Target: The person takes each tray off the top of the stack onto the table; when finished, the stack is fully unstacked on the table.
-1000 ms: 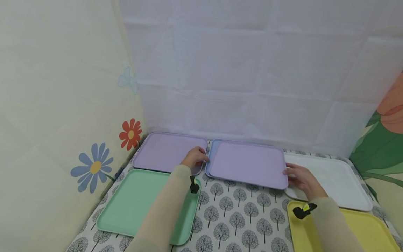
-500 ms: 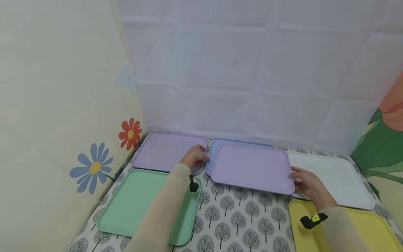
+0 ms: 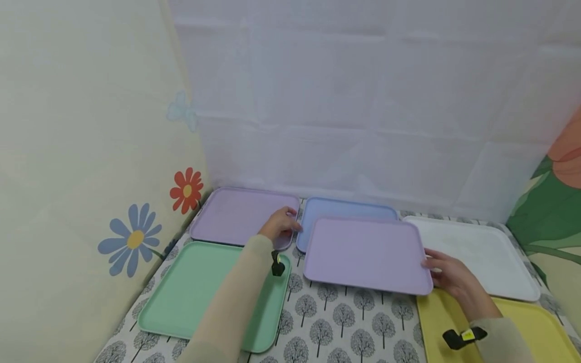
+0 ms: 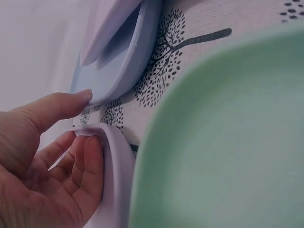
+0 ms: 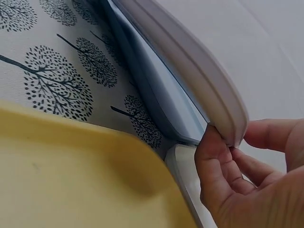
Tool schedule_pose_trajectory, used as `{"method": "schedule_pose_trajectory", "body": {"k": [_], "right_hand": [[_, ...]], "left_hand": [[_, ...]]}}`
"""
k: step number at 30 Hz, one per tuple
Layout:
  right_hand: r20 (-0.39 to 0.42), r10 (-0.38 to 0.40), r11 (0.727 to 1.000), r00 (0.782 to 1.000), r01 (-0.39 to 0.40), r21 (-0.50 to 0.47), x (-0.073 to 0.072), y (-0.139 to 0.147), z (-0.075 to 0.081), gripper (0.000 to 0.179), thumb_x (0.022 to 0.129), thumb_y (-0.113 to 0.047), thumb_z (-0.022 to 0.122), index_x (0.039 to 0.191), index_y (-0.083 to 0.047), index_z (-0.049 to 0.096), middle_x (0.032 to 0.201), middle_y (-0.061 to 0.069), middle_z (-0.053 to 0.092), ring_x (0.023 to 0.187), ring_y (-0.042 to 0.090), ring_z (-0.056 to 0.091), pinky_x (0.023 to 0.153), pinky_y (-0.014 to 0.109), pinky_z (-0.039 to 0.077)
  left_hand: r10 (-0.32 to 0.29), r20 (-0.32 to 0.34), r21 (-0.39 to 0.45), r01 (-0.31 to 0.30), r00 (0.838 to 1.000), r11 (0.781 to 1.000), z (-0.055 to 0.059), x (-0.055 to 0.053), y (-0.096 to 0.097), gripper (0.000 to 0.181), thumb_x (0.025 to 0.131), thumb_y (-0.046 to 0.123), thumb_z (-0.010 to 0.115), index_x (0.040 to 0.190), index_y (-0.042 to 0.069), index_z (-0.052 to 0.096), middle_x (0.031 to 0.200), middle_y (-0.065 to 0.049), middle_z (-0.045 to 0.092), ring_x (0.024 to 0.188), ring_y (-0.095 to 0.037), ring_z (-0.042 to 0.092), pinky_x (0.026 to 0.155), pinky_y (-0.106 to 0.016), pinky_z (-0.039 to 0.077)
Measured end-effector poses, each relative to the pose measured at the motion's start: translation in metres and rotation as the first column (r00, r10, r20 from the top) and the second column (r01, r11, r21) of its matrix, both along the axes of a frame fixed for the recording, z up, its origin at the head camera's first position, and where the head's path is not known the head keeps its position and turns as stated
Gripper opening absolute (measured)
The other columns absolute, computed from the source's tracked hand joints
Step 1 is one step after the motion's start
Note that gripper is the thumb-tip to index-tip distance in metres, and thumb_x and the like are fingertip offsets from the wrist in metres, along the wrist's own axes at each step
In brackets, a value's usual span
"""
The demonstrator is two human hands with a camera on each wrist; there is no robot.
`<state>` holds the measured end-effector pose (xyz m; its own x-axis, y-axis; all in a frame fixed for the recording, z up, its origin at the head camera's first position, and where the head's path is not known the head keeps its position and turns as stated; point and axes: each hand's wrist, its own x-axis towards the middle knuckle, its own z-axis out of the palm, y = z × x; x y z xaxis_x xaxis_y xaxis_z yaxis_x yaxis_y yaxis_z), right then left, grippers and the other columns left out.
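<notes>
A lilac tray (image 3: pixel 367 254) slants out over the front of a light blue tray (image 3: pixel 313 217). My right hand (image 3: pixel 456 275) pinches its right edge between thumb and fingers; in the right wrist view that lilac tray (image 5: pixel 190 57) is lifted at an angle above the blue one. My left hand (image 3: pixel 278 225) lies between the blue tray and a second lilac tray (image 3: pixel 236 212) at the back left. The left wrist view has its thumb on the rim of the blue tray (image 4: pixel 133 57) and the other fingers loosely bent at the rim of the left lilac tray (image 4: pixel 111 156).
A green tray (image 3: pixel 190 287) lies front left, under the left forearm. On the right are a white tray (image 3: pixel 476 257) and, nearer, a yellow tray (image 3: pixel 535 327) beneath the right forearm. The tree-print cloth (image 3: pixel 336 322) meets a white hanging sheet (image 3: pixel 317 101) behind.
The right hand has drawn the lilac tray toward the front and slightly right, uncovering more of the blue tray. The left hand has stayed almost in place.
</notes>
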<state>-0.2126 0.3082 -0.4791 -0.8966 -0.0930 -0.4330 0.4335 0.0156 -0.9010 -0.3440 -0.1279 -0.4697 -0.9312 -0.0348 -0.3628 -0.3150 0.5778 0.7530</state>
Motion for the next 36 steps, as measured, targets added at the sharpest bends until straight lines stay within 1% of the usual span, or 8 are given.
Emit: {"method": "schedule_pose_trajectory", "body": {"k": [8, 13, 15, 19, 23, 26, 30, 36], "right_hand": [[-0.001, 0.009, 1.000, 1.000, -0.009, 0.030, 0.012, 0.001, -0.002, 0.080, 0.099, -0.011, 0.062, 0.160, 0.003, 0.012, 0.109, -0.006, 0.062, 0.092, 0.014, 0.064, 0.079, 0.032, 0.059], [0.021, -0.011, 1.000, 1.000, 0.011, 0.028, 0.020, 0.001, -0.002, 0.082, 0.098, -0.013, 0.065, 0.160, 0.001, 0.013, 0.114, -0.003, 0.063, 0.094, 0.014, 0.065, 0.082, 0.032, 0.058], [0.030, -0.026, 1.000, 0.999, 0.025, 0.009, 0.023, 0.002, -0.003, 0.084, 0.097, -0.013, 0.067, 0.160, 0.000, 0.013, 0.113, -0.004, 0.064, 0.094, 0.013, 0.065, 0.082, 0.032, 0.058], [0.046, -0.031, 0.999, 0.998, 0.033, -0.032, 0.031, 0.002, -0.005, 0.085, 0.097, -0.011, 0.065, 0.160, 0.000, 0.009, 0.105, -0.009, 0.066, 0.092, 0.011, 0.066, 0.082, 0.032, 0.058], [0.049, -0.009, 0.999, 0.999, 0.012, -0.042, 0.039, 0.001, -0.008, 0.083, 0.098, -0.013, 0.064, 0.160, 0.000, 0.009, 0.104, -0.009, 0.069, 0.093, 0.011, 0.067, 0.081, 0.033, 0.058], [0.037, 0.013, 0.999, 0.999, -0.011, -0.037, 0.046, 0.000, -0.011, 0.082, 0.099, -0.012, 0.062, 0.160, 0.002, 0.008, 0.107, -0.007, 0.069, 0.094, 0.012, 0.068, 0.083, 0.033, 0.058], [0.051, 0.010, 0.999, 0.999, -0.009, -0.033, 0.052, -0.003, -0.013, 0.083, 0.098, -0.012, 0.063, 0.160, 0.002, 0.010, 0.109, -0.005, 0.070, 0.095, 0.013, 0.068, 0.084, 0.035, 0.058], [0.059, 0.003, 1.000, 0.998, -0.002, -0.017, 0.061, -0.007, -0.015, 0.083, 0.097, -0.011, 0.066, 0.159, 0.003, 0.013, 0.126, 0.004, 0.066, 0.100, 0.012, 0.067, 0.086, 0.036, 0.058]], "left_hand": [[0.002, 0.003, 0.012, -0.002, 1.000, 1.000, -0.001, 0.000, -0.001, 0.064, 0.080, 0.005, 0.082, 0.137, 0.009, 0.054, 0.123, -0.016, 0.060, 0.091, -0.021, 0.057, 0.075, -0.028, 0.052], [-0.011, -0.009, 0.003, 0.011, 1.000, 1.000, -0.001, 0.001, -0.002, 0.064, 0.079, 0.005, 0.082, 0.137, 0.008, 0.054, 0.123, -0.017, 0.062, 0.090, -0.022, 0.058, 0.073, -0.028, 0.052], [-0.008, -0.005, 0.005, 0.008, 1.000, 1.000, -0.001, 0.001, -0.002, 0.063, 0.079, 0.005, 0.082, 0.136, 0.008, 0.054, 0.124, -0.017, 0.061, 0.091, -0.022, 0.059, 0.074, -0.029, 0.052], [-0.003, 0.002, 0.010, 0.003, 1.000, 1.000, -0.002, 0.000, -0.001, 0.064, 0.079, 0.004, 0.082, 0.136, 0.009, 0.054, 0.122, -0.015, 0.060, 0.094, -0.022, 0.059, 0.078, -0.030, 0.053], [-0.014, -0.007, -0.002, 0.014, 1.000, 1.000, -0.001, 0.000, 0.000, 0.064, 0.079, 0.005, 0.082, 0.136, 0.008, 0.054, 0.119, -0.015, 0.061, 0.094, -0.023, 0.060, 0.081, -0.031, 0.053], [-0.014, -0.012, -0.002, 0.014, 1.000, 1.000, -0.001, 0.001, 0.000, 0.063, 0.079, 0.005, 0.082, 0.136, 0.008, 0.054, 0.117, -0.015, 0.062, 0.094, -0.023, 0.060, 0.081, -0.032, 0.053], [-0.012, -0.008, 0.003, 0.012, 1.000, 1.000, -0.002, 0.001, 0.000, 0.063, 0.080, 0.005, 0.082, 0.136, 0.008, 0.054, 0.116, -0.015, 0.062, 0.093, -0.023, 0.060, 0.080, -0.031, 0.054], [-0.004, -0.005, 0.007, 0.004, 1.000, 1.000, -0.003, 0.000, 0.000, 0.062, 0.081, 0.005, 0.082, 0.136, 0.009, 0.054, 0.114, -0.013, 0.062, 0.089, -0.022, 0.059, 0.076, -0.030, 0.052]]}}
